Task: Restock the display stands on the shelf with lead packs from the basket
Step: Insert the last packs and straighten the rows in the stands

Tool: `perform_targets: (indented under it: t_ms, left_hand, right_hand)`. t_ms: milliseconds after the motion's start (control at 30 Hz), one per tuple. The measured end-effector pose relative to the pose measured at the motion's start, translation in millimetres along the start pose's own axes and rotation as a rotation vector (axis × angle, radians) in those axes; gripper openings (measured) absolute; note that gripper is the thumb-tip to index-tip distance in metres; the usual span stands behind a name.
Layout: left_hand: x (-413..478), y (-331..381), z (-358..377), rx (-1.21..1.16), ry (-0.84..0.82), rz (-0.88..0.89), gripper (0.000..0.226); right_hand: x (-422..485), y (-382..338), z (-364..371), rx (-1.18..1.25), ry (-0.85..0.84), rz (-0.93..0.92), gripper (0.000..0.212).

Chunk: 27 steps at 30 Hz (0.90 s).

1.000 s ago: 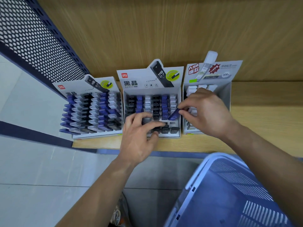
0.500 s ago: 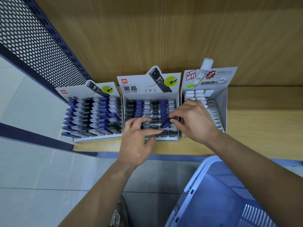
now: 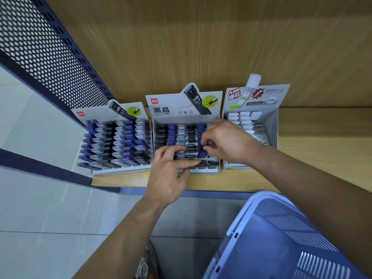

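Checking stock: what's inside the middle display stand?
Black, blue and grey lead packs in columns. The left hand and the right hand, pinching a blue pack, cover most front rows; their fill is hidden.

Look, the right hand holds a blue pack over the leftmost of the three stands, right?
Not quite. The right hand pinches the blue pack over the middle stand, not the leftmost stand. The head view shows it, and there are indeed three stands.
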<state>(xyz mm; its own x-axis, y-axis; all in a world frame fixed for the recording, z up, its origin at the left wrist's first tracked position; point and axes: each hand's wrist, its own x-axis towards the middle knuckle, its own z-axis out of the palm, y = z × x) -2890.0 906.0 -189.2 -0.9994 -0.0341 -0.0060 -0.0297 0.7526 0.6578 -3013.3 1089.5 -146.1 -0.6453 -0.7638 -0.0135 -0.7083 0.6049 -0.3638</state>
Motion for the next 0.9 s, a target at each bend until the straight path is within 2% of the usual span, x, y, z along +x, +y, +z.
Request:
perform_targets:
  t_ms: [467, 600, 900]
  left_hand:
    - [0, -2, -1, 0.003, -0.001, 0.014, 0.038]
    - [-2, -1, 0, 0.052, 0.019, 0.028, 0.04]
    - [0, -1, -1, 0.026, 0.01, 0.003, 0.04]
  right_hand:
    - [6, 1, -7, 0.146, -0.102, 0.095, 0.003]
    - [1, -6, 6, 0.06, -0.126, 0.031, 0.006]
    - [7, -4, 9, 0.078, -0.142, 0.138, 0.009]
